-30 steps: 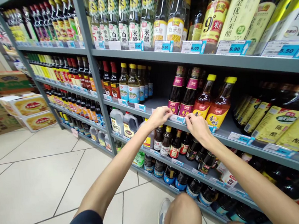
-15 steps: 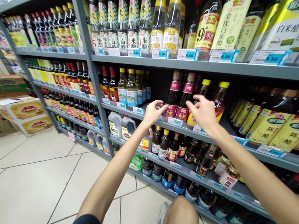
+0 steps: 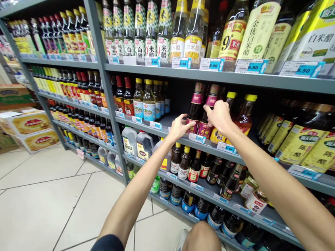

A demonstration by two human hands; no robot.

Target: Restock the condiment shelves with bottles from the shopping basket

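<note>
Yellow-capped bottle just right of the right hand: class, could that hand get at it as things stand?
Probably yes. The right hand is at that shelf by a maroon-capped bottle, and the yellow-capped bottle stands close beside it at the front, nothing before it.

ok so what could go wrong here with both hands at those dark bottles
The left hand and right hand work on two dark bottles packed tight at the shelf edge; a nudge may tip one off. Neighbouring yellow-capped bottles could topple too, onto the tile floor.
</note>
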